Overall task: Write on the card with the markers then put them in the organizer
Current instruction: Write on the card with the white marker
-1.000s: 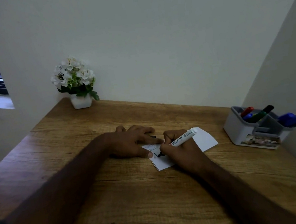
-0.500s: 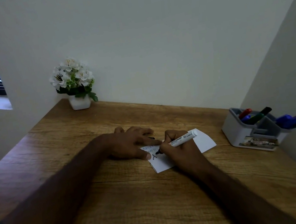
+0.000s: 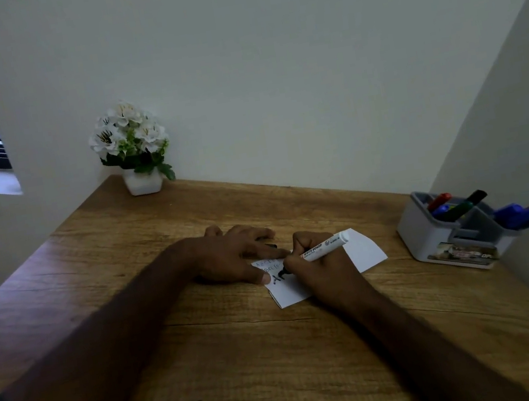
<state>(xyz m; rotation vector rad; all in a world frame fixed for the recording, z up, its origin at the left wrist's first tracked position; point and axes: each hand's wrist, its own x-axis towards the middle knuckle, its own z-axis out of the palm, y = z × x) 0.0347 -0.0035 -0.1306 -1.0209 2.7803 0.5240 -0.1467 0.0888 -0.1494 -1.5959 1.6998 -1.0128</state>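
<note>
Right hand point(image 3: 321, 260), fingers gripping white whiteboard marker point(image 3: 324, 247), has added black strokes to white paper card point(image 3: 364, 250); left hand point(image 3: 230, 257), fingers flat, stays pressing its 9 o'clock edge.

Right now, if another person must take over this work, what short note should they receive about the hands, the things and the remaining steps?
Left hand: flat on the desk, fingertips pressing the card to keep it from sliding.
Right hand: closed grip on the white marker, its black tip on the card's left part.
Card: near the desk's middle, with two faint lines of writing and a bold black letter below them.
Organizer: at the right by the wall, already holding red, blue, green and black markers.
Done: part of the writing.
Left: finish the black line, then put this marker in the organizer. Its cap is not visible.
</note>
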